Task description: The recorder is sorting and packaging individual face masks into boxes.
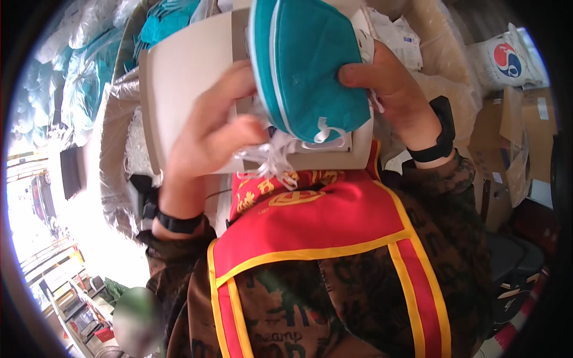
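A stack of teal folded face masks (310, 65) with white ear straps (268, 158) stands on edge over a white tray (185, 77) at the top centre. My left hand (212, 134) grips the lower left side of the stack, fingers among the straps. My right hand (388, 80) presses the stack's right side with thumb and fingers. Both wrists wear black bands. Below the hands is my red vest with yellow trim (322, 227) over a camouflage jacket.
Clear bags of teal masks (89, 77) pile up at the left. A bin of white packets (406, 36) lies behind the right hand. Cardboard boxes (513, 137) and a white sack (507, 59) stand at the right.
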`<state>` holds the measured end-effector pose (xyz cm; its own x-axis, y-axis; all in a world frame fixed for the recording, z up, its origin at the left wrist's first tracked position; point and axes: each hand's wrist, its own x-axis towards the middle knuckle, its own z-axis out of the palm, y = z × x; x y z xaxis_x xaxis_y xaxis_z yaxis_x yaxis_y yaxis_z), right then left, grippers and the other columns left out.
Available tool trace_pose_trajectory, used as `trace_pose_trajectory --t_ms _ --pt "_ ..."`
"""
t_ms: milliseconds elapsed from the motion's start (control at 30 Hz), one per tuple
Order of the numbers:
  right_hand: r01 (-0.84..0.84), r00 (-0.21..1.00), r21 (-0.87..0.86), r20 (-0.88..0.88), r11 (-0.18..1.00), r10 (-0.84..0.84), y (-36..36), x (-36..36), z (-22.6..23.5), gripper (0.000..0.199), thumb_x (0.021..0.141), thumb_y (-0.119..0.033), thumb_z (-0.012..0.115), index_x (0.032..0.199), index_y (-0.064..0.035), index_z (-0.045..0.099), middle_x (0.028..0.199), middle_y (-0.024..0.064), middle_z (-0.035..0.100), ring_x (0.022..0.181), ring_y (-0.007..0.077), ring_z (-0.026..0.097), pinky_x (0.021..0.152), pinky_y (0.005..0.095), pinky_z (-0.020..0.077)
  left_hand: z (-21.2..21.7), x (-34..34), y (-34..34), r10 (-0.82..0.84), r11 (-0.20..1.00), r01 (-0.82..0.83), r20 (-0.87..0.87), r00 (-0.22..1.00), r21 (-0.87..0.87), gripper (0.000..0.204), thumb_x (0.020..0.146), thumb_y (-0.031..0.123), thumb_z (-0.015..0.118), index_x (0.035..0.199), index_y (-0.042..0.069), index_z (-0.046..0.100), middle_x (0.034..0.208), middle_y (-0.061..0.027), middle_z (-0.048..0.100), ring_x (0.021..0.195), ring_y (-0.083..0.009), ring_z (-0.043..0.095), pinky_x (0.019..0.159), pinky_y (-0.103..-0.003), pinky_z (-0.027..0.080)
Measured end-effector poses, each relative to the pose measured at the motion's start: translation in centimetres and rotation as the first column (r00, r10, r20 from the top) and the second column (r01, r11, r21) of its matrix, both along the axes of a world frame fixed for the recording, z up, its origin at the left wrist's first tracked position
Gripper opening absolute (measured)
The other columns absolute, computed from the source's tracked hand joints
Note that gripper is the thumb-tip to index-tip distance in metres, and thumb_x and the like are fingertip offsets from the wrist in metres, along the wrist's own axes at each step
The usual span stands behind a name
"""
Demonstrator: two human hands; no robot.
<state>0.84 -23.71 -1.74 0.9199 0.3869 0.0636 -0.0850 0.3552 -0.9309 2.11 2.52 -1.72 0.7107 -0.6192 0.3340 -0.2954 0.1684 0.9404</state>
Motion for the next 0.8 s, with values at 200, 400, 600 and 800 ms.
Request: trace_pose_trajectory --t_ms 200,400,600,800 --pt "-0.092 0.994 -0.069 -0.069 0.993 0.087 -1.2 1.4 1.4 0.059 0.078 -0.015 0.078 0.128 0.0016 0.054 0.117 0.0104 0.064 0.103 0.0174 0.064 0.09 0.0305 0.0532 4.7 0.9 1.7 0.202 0.665 -0.739 0.926 0.318 0.109 0.063 0.067 0.007 0.082 0.126 0.011 0.059 0.141 -0.0202 0.045 0.13 -0.0359 0.046 0.103 -0.042 0.041" --pt "-0.069 0.984 0.003 -0.162 0.998 0.068 1.6 1.8 0.5 0.05 0.09 -0.032 0.069 0.127 -0.0019 0.054 0.116 0.0082 0.065 0.095 0.0125 0.065 0.078 0.027 0.0551 6.3 0.4 -1.4 -0.164 0.773 -0.571 0.956 0.244 0.278 0.03 0.065 0.01 0.068 0.094 0.016 0.065 0.112 -0.0033 0.063 0.107 -0.0239 0.058 0.099 -0.041 0.041" --pt "-0.174 0.865 0.274 -0.416 0.946 0.28 0.8 -1.8 -1.4 0.057 0.097 -0.058 0.045 0.114 -0.0055 0.059 0.096 0.0074 0.069 0.064 0.0051 0.055 0.058 0.0195 0.0459 7.0 1.2 -0.4 -0.112 0.708 -0.649 0.952 0.286 0.279 0.028 0.062 0.003 0.066 0.089 0.009 0.061 0.093 -0.0043 0.06 0.087 -0.025 0.058 0.082 -0.039 0.045" --pt "-0.26 0.965 -0.259 -0.037 0.93 0.259 1.9 -4.7 0.8 0.033 0.088 -0.022 0.074 0.11 -0.0016 0.06 0.091 0.0038 0.065 0.078 0.0094 0.058 0.07 0.0257 0.0468 5.9 1.1 -0.2 -0.133 0.664 -0.623 0.884 0.447 0.415 0.03 0.059 0.004 0.069 0.087 0.008 0.057 0.091 -0.0069 0.059 0.088 -0.0272 0.057 0.078 -0.039 0.044"
